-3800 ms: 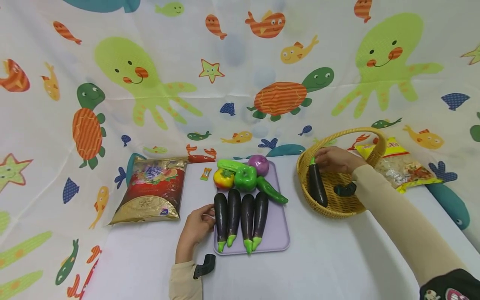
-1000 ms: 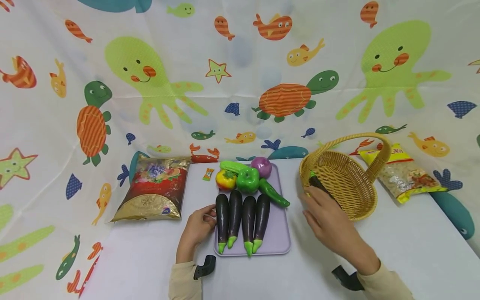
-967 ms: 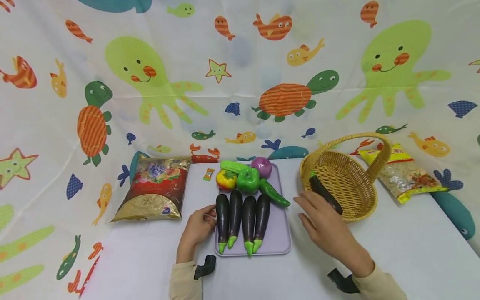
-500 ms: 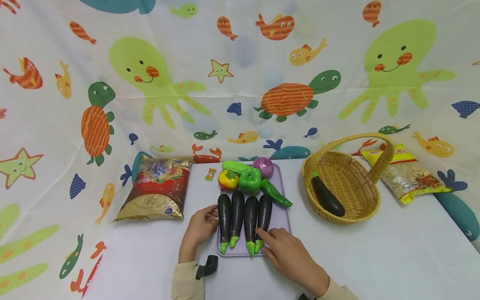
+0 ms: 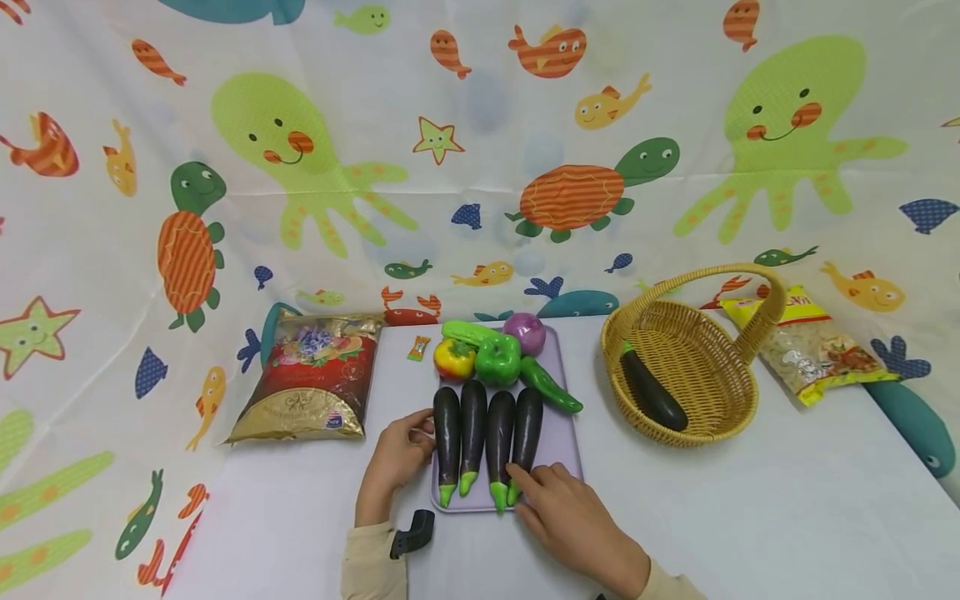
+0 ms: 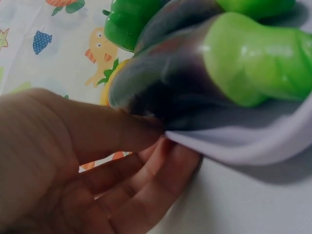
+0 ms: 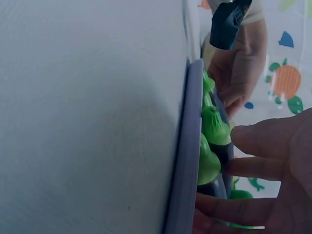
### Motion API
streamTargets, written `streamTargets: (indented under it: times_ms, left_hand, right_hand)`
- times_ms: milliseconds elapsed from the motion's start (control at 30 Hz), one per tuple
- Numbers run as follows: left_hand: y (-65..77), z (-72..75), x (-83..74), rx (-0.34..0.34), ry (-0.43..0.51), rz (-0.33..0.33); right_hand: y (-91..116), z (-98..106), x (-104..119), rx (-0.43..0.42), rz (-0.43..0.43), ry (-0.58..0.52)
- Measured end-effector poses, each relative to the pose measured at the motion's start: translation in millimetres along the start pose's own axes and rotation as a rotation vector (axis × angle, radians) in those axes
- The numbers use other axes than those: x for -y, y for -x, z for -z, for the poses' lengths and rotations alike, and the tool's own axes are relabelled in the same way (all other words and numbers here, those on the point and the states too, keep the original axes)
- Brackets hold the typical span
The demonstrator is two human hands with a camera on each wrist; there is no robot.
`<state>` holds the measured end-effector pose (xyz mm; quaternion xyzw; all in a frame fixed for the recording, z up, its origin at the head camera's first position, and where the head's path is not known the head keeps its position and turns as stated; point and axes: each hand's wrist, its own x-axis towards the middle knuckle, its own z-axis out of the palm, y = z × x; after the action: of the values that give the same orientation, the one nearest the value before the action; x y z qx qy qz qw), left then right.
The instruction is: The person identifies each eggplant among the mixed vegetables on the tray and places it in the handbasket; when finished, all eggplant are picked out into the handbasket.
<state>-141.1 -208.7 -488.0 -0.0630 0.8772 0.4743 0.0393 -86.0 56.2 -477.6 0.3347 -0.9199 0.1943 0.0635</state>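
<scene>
Several dark eggplants lie side by side on a lilac tray [image 5: 566,450], green stems toward me. My left hand [image 5: 401,454] pinches the tray's left rim; in the left wrist view its thumb lies on top and its fingers underneath. My right hand [image 5: 573,521] reaches over the tray's front right corner, index finger and thumb at the stem end of the rightmost eggplant [image 5: 529,425]. Its fingers are spread and fairly straight in the right wrist view, close to the green stems [image 7: 214,126]. Another eggplant [image 5: 651,392] lies inside the wicker basket [image 5: 701,354] at the right.
Behind the eggplants on the tray are a green pepper [image 5: 498,360], a red-yellow pepper [image 5: 454,358], a purple onion [image 5: 525,332], a long green chili [image 5: 551,386] and a green gourd-like vegetable [image 5: 467,332]. A red-gold bag [image 5: 311,379] stands left, a yellow-topped bag [image 5: 813,346] right, a small wrapper [image 5: 418,348] between.
My right hand has let go of the eggplant in the basket and moved left to the tray's eggplants, shifting slightly over the last half second. My left hand stays at the tray's rim.
</scene>
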Motion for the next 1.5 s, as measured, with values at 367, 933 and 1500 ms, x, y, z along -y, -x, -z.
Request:
streamTargets:
  times_ms: [367,933,1500]
  left_hand:
    - [-1.2,-1.1,0.7,-0.007,0.006,-0.001]
    - [-0.6,0.8,1.1,-0.01,0.024,-0.005]
    - [-0.9,-0.2,0.0,-0.005,0.011,0.011]
  right_hand:
    - [-0.2,0.4,-1.3,-0.02,-0.071,-0.013]
    - [-2.4,-4.4,-0.8,-0.018,-0.047,-0.067]
    - [-3.9,-9.2,0.1,-0.021,-0.053,0.006]
